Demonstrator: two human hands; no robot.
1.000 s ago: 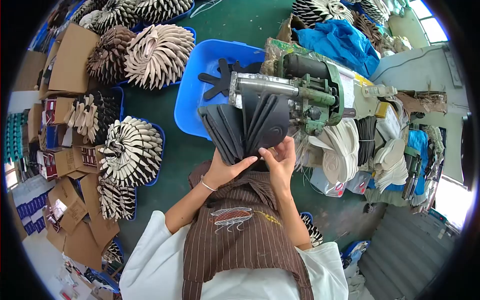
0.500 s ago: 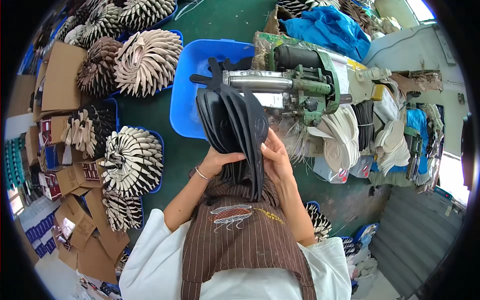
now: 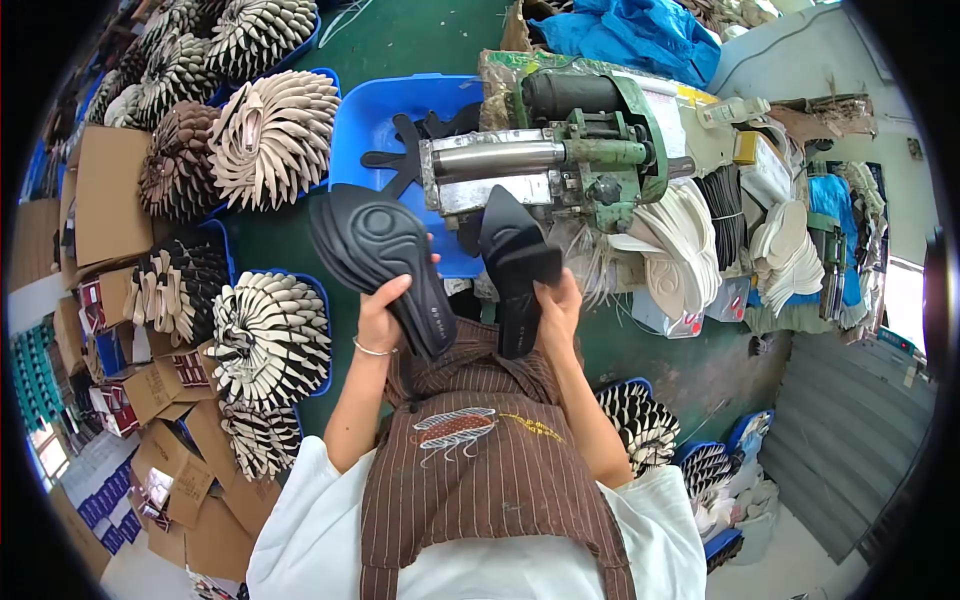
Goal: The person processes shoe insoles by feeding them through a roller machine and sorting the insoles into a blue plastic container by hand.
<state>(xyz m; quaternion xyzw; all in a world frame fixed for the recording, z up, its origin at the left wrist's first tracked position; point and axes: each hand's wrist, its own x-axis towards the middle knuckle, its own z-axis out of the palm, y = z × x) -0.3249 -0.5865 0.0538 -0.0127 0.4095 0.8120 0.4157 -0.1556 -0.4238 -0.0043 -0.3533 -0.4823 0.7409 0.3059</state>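
My left hand point(image 3: 382, 316) is closed around a fanned stack of black shoe insoles point(image 3: 372, 240), its thumb across the top one, which has a raised swirl pattern. My right hand point(image 3: 560, 308) grips a smaller set of black insoles point(image 3: 508, 262) by the side near the heel end; one of them is bent or turned across the others. The two sets are apart, both held above my lap. Just beyond them is the machine with a metal roller point(image 3: 497, 156) and green frame. More black pieces point(image 3: 395, 158) lie in the blue tub point(image 3: 350, 125) behind it.
Blue baskets of shoes arranged in rings point(image 3: 268, 340) stand at the left beside cardboard boxes point(image 3: 120, 195). White insole bundles point(image 3: 672, 245) hang at the bench's right side. A blue plastic sheet point(image 3: 630, 40) lies at the back. More shoe baskets point(image 3: 640, 425) sit at lower right.
The single stack of insoles held between both hands is now split in two. My left hand has moved left with the larger part, my right hand slightly right with the rest.
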